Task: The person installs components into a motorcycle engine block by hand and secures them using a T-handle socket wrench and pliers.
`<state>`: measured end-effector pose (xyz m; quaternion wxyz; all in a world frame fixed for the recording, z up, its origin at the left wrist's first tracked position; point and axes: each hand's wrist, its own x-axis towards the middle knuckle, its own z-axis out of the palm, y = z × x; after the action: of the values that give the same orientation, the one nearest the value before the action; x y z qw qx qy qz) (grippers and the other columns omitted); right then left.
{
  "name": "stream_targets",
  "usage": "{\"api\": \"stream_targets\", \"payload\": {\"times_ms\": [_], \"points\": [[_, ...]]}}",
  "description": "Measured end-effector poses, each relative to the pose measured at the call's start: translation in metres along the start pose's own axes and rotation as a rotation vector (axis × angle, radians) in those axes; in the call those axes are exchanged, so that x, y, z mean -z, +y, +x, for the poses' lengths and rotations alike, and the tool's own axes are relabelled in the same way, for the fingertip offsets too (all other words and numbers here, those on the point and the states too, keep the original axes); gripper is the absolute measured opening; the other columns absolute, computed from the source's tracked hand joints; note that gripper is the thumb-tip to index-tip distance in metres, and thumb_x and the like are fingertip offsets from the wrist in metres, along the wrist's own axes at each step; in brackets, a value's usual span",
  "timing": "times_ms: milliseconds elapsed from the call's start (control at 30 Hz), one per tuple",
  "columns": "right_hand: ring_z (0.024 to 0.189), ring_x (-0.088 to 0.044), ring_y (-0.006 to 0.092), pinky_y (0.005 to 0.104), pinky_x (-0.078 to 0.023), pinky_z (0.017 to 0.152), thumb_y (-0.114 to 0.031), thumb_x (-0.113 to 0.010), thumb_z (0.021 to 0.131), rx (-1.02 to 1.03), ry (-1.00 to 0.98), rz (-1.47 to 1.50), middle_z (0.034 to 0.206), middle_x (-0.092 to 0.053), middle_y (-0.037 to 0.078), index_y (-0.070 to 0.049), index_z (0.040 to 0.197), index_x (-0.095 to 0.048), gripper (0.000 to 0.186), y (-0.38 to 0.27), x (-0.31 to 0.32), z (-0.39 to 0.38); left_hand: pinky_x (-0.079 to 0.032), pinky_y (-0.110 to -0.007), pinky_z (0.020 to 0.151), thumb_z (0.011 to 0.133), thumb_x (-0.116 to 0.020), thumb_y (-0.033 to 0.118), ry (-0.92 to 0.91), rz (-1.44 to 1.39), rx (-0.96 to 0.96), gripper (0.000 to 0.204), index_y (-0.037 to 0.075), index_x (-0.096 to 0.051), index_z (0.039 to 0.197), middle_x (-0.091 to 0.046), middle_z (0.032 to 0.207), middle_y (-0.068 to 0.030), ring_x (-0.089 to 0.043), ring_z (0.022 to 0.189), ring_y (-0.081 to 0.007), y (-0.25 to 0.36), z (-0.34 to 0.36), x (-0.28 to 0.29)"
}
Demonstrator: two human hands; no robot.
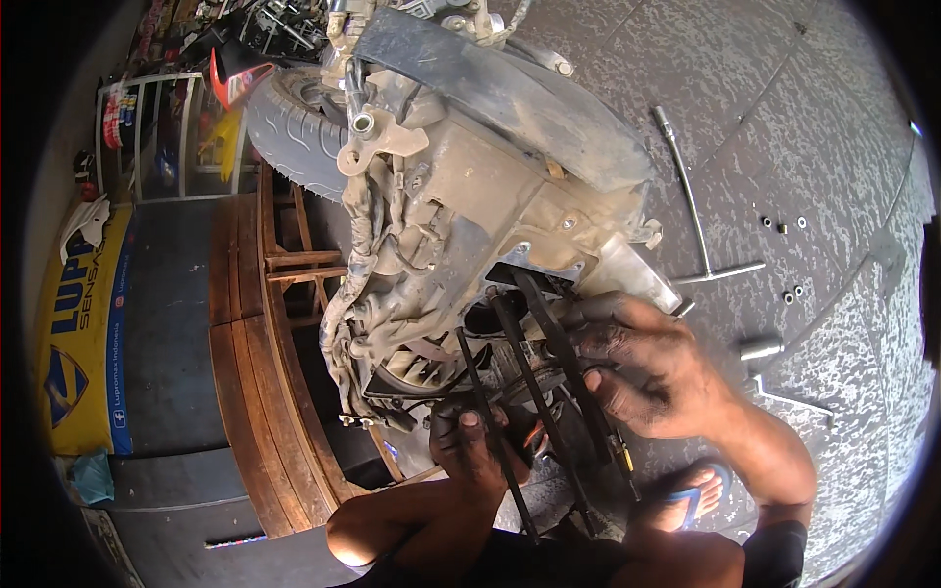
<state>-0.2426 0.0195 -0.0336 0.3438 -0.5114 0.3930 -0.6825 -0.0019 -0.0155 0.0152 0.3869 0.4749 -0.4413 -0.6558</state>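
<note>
A dirt-covered engine block (480, 220) lies tilted in front of me, with a round dark bore (482, 321) showing on its near side. Long dark rods (537, 392) reach from the block toward me, and a thicker dark strip (570, 377) runs beside them. My right hand (652, 367) is closed next to that strip, its thumb and fingertips touching the strip's side near the block. Behind the leftmost rod is my left hand (472, 446), its fingers curled and its thumb up. What either hand grips is hidden.
A slatted wooden bench (235, 382) stands on the left, below a tyre (294, 127). On the floor to the right lie a long-handled wrench (686, 196), several nuts (784, 228), a socket (762, 349) and a bent bar tool (792, 398). My sandalled foot (698, 495) is nearby.
</note>
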Motion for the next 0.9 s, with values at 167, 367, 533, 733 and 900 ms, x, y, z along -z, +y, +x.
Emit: {"api": "stream_targets", "payload": {"times_ms": [167,367,533,733,900], "points": [[0.109,-0.060,0.0320,0.0390,-0.051,0.089,0.001,-0.066,0.077,0.022,-0.008,-0.025,0.120,-0.058,0.015,0.000,0.104,-0.068,0.027,0.000,0.000,-0.003,-0.061,-0.044,0.070,0.096,-0.056,0.025,-0.008,0.103,-0.020,0.038,-0.005,-0.053,0.119,-0.068,0.101,-0.0207,-0.071,0.085,-0.0287,0.008,0.002,-0.001],[0.107,-0.061,0.0322,0.0387,-0.052,0.088,0.002,-0.065,0.075,0.030,0.004,-0.016,0.118,-0.058,0.015,0.000,0.102,-0.068,0.027,0.000,-0.001,-0.003,-0.061,-0.044,0.070,0.096,-0.055,0.026,-0.006,0.394,-0.100,0.040,-0.006,-0.053,0.120,-0.068,0.102,-0.0213,-0.071,0.085,-0.0285,0.020,0.005,-0.005],[0.109,-0.060,0.0326,0.0398,-0.051,0.089,0.003,-0.064,0.074,-0.013,-0.008,-0.004,0.117,-0.058,0.015,-0.001,0.107,-0.067,0.033,0.003,0.000,-0.012,-0.061,-0.043,0.070,0.096,-0.054,0.026,-0.202,1.099,-0.381,0.042,-0.007,-0.053,0.122,-0.068,0.102,-0.0217,-0.071,0.085,-0.0283,0.050,0.009,-0.020],[0.110,-0.059,0.0331,0.0413,-0.049,0.092,0.004,-0.062,0.071,0.025,-0.018,-0.058,0.116,-0.058,0.015,-0.002,0.110,-0.066,0.040,0.005,-0.001,-0.011,-0.061,-0.042,0.071,0.097,-0.054,0.027,-0.415,1.271,-0.270,0.043,-0.008,-0.054,0.122,-0.068,0.104,-0.0221,-0.071,0.086,-0.0277,0.061,0.019,-0.039],[0.107,-0.060,0.0323,0.0404,-0.050,0.089,0.004,-0.060,0.072,0.022,0.016,-0.023,0.115,-0.058,0.015,-0.003,0.111,-0.066,0.040,0.005,-0.004,-0.012,-0.057,-0.035,0.062,0.094,-0.059,0.015,-0.297,0.941,-0.182,0.023,-0.003,-0.059,0.108,-0.068,0.088,-0.0140,-0.069,0.073,-0.0221,0.049,0.019,-0.032]]}}
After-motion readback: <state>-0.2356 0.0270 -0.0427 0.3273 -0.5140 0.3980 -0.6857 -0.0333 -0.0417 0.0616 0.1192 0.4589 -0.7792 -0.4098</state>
